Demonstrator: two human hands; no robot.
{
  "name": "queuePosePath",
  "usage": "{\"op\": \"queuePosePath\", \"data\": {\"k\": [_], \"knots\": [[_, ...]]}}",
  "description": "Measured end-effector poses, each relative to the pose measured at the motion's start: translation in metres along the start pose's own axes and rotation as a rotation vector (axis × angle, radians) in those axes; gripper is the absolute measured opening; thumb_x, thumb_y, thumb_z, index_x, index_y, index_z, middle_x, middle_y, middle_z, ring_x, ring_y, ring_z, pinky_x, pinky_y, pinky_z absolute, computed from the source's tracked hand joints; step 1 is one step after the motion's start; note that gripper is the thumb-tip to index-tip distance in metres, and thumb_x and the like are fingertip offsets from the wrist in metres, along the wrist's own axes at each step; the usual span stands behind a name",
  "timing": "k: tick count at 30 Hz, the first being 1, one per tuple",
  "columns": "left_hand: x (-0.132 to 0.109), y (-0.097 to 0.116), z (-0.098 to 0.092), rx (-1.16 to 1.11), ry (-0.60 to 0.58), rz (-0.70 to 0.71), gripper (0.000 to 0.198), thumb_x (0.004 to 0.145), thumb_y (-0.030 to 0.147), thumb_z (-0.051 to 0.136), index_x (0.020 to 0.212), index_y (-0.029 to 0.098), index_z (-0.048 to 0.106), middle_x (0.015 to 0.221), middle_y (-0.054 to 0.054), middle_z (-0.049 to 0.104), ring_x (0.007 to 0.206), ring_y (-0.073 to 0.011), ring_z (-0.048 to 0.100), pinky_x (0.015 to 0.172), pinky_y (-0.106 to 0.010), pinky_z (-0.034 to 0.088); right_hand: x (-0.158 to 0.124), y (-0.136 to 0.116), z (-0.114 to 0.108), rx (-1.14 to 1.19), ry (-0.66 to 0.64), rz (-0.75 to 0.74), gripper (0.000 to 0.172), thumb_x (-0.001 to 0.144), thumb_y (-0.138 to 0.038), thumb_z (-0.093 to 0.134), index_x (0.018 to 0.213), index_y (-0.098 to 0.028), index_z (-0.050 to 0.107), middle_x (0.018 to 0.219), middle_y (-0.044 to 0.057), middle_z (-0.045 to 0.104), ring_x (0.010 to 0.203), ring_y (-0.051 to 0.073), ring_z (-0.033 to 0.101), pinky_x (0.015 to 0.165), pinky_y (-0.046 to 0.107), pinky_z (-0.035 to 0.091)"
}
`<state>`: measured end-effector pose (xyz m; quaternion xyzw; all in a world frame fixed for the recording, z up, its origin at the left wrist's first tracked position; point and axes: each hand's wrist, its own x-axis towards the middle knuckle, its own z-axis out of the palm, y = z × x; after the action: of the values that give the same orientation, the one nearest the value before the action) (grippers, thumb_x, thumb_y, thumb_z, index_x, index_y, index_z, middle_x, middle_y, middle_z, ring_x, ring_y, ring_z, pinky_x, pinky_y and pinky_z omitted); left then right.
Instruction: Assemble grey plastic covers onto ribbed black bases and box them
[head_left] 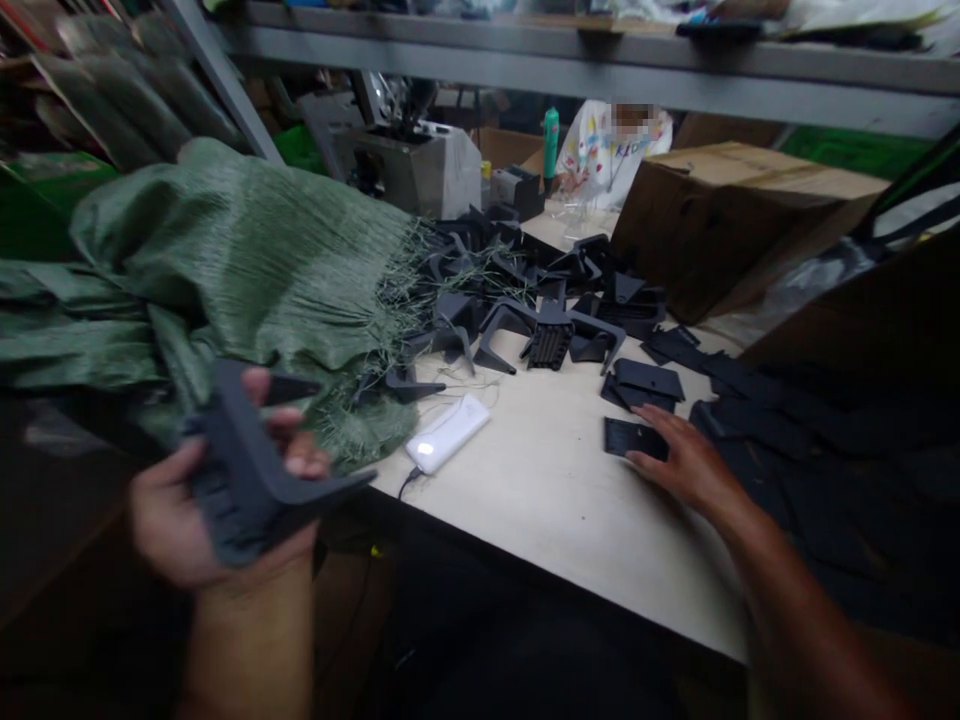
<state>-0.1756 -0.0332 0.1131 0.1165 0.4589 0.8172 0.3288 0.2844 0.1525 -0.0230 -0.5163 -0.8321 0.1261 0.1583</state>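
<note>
The dark angular bracket (240, 450) is held up at the near left, off the table (525, 500), in the left hand (172, 525), whose palm lies beneath its broad body while thumb and fingers wrap the sides. It looks like moulded plastic, so it is probably light and stiff, with smooth faces that could slide a little in a loose grip; the slim tapering arms seem the likeliest parts to bend or snap, and the thick body is the better place to take hold. At the right, a thin dark plate (619, 436) lies flat on the table, the right hand (686, 460) reaching its right end with thumb and fingertips; whether they pinch it or merely touch it cannot be told. Such a plate is likely light and rigid, best lifted by its edges. Just behind it sit stacked dark plates (649, 382), with a heap of flat dark pieces (780, 410) farther right. A white device (450, 433) with a cable rests between the hands, and beyond it more brackets (502, 325) lie jumbled beside the frayed green sack (277, 260).
</note>
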Motion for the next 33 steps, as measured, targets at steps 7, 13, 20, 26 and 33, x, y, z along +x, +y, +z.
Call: {"op": "queuePosePath", "data": {"k": [7,13,20,26,33], "knots": [[-0.055,-0.109,0.043,-0.331,-0.678,-0.837,0.059,0.097,0.047,0.043,0.144,0.015,0.059,0.085,-0.013,0.078,0.051,-0.0209,0.066,0.040,-0.028,0.051,-0.006,0.016,0.003,-0.092,-0.115,0.009,0.051,0.090,-0.031,0.068,0.138,-0.016,0.069,0.141,0.017,0.069,0.128,0.035,0.066,0.112,0.050,0.049],[-0.081,-0.148,0.055,-0.442,-0.850,-1.050,0.067,0.102,0.056,0.034,0.136,0.008,0.066,0.102,-0.024,0.080,0.091,-0.0338,0.079,0.069,-0.040,0.064,-0.004,0.005,0.002,-0.059,-0.092,-0.043,0.047,0.087,-0.037,0.070,0.131,-0.021,0.075,0.128,0.014,0.077,0.118,0.036,0.069,0.110,0.050,0.046],[-0.073,-0.157,0.047,-0.437,-0.797,-0.992,0.083,0.102,0.069,0.030,0.141,0.005,0.065,0.115,-0.027,0.078,0.109,-0.0378,0.075,0.085,-0.049,0.063,0.004,-0.011,0.008,0.140,0.060,-0.010,0.042,0.098,-0.039,0.051,0.122,-0.020,0.079,0.114,0.015,0.081,0.102,0.033,0.076,0.095,0.045,0.056],[-0.062,-0.165,0.044,-0.540,-0.879,-0.967,0.076,0.106,0.064,0.024,0.142,0.013,0.067,0.133,-0.023,0.073,0.127,-0.0357,0.069,0.100,-0.055,0.058,0.003,-0.031,0.034,0.332,0.114,0.091,0.047,0.099,-0.040,0.046,0.128,-0.016,0.074,0.110,0.013,0.082,0.095,0.029,0.079,0.082,0.039,0.063],[-0.061,-0.173,0.043,-0.642,-0.993,-0.867,0.070,0.104,0.062,0.042,0.143,0.010,0.066,0.152,-0.021,0.059,0.141,-0.0357,0.059,0.118,-0.056,0.045,-0.014,-0.053,0.032,0.093,0.008,0.189,0.074,0.084,-0.040,0.074,0.154,-0.020,0.059,0.146,0.019,0.065,0.133,0.039,0.063,0.112,0.051,0.051]]}}
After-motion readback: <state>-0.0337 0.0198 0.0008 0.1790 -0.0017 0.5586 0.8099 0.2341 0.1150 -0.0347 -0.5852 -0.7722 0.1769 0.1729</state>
